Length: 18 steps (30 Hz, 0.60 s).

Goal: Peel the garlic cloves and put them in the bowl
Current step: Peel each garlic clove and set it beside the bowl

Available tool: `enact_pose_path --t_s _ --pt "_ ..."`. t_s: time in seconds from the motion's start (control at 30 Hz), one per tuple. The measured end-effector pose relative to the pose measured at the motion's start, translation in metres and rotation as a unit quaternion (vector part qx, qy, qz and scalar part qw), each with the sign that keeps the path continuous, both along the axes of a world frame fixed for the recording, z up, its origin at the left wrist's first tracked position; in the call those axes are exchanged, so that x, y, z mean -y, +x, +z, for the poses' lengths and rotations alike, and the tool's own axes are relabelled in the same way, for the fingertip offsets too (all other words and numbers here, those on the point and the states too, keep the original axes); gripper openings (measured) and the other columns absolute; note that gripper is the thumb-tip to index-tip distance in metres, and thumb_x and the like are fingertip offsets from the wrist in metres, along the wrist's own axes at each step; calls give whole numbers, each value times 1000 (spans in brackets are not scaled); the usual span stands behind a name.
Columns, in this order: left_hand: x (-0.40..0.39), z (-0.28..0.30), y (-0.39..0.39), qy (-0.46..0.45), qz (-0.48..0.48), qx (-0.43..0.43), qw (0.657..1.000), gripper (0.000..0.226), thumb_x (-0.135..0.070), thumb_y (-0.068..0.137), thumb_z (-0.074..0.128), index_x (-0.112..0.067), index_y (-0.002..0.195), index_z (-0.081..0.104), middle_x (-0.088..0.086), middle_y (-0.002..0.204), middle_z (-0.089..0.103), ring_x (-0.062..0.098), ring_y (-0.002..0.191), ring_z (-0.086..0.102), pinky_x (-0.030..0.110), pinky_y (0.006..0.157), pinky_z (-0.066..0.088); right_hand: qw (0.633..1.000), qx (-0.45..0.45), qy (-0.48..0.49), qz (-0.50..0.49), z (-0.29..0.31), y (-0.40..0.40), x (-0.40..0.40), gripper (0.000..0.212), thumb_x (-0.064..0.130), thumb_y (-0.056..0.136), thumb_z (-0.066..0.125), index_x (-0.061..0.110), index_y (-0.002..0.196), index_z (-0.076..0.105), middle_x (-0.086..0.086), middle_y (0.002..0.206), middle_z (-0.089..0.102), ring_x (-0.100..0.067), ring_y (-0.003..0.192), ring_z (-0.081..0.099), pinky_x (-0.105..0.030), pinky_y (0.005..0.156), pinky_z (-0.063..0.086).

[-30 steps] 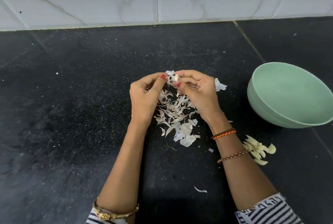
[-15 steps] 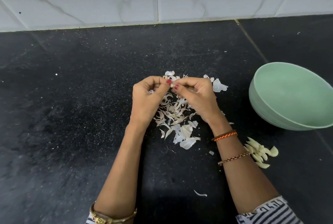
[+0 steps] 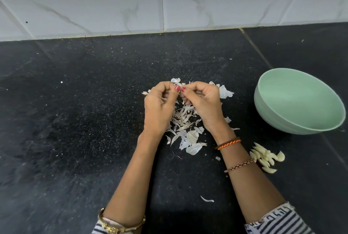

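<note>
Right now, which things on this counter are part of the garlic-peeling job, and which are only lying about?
Part of the job:
- left hand and right hand, pinching a small piece between them, mostly hidden
- peeled cloves piled on the counter
- green bowl, nothing visible inside

Lying about:
- heap of papery skins
- stray skin scrap
- black counter

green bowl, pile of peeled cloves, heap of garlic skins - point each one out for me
green bowl (image 3: 271,119), head view, on its outer wall
pile of peeled cloves (image 3: 265,157), head view, on a clove mid-pile
heap of garlic skins (image 3: 192,136), head view, on a large skin near the heap's front
</note>
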<state>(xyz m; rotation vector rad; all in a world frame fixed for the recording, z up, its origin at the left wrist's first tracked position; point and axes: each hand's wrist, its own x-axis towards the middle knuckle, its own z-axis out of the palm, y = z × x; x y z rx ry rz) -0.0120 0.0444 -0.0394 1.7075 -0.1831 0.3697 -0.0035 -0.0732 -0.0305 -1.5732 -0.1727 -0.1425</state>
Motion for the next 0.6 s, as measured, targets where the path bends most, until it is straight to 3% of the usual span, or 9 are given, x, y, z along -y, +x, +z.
enact_pose_path --t_s 0.07,0.2,0.27,0.37,0.43,0.47,0.53,0.6 --pt "4 -2 -1 28 -19 12 999 15 -26 90 50 -24 77 57 -5 69 60 15 62 53 26 59 45 999 -18 21 -26 1 -1 -2 19 0 85 61 12 71 67 5 61 63 -2 56 56 -16 54 46" --pt "10 -6 -5 32 -17 25 999 32 -30 89 41 -13 63 48 -13 57 41 5 56 34 21 56 30 980 -96 149 -91 6 1 0 16 0 87 58 9 78 67 0 68 65 -6 64 59 -16 58 48" --pt "10 -4 -6 40 9 33 999 34 -31 84 36 -18 53 34 -13 50 32 5 52 28 20 52 26 971 -119 182 -97 9 0 3 15 0 86 58 10 79 67 -1 71 68 -8 69 62 -16 61 49" --pt "5 -4 -3 87 24 60 994 45 -30 86 47 -28 46 24 -10 39 25 6 42 23 19 46 23 977 -118 159 -84 8 -5 6 15 -3 82 61 10 78 67 -2 72 69 -9 68 63 -17 61 50" --pt "0 -7 0 116 43 74 990 48 -33 85 56 -22 43 36 -12 40 33 6 40 27 25 42 28 979 -110 154 -80 7 -7 7 16 -6 80 63 10 80 67 0 68 68 -8 63 61 -17 61 50" --pt "-2 -9 2 118 54 75 989 41 -32 83 60 -17 47 49 -10 45 44 5 43 34 26 44 34 979 -103 154 -81 7 -7 7 17 -7 80 63 10 81 67 0 68 67 -7 61 60 -16 61 50" --pt "-3 -12 2 108 64 50 991 8 -20 78 69 -12 80 70 -10 72 61 1 56 48 23 55 43 984 -78 134 -89 5 -8 8 17 -8 79 64 9 84 67 -2 69 65 -6 59 58 -16 60 49" --pt "-3 -11 2 85 68 21 994 27 -4 78 68 -11 105 67 -9 90 64 -1 67 52 19 62 45 990 -46 84 -102 4 -8 7 15 -9 78 66 4 87 69 -4 72 66 -4 61 62 -14 61 50"
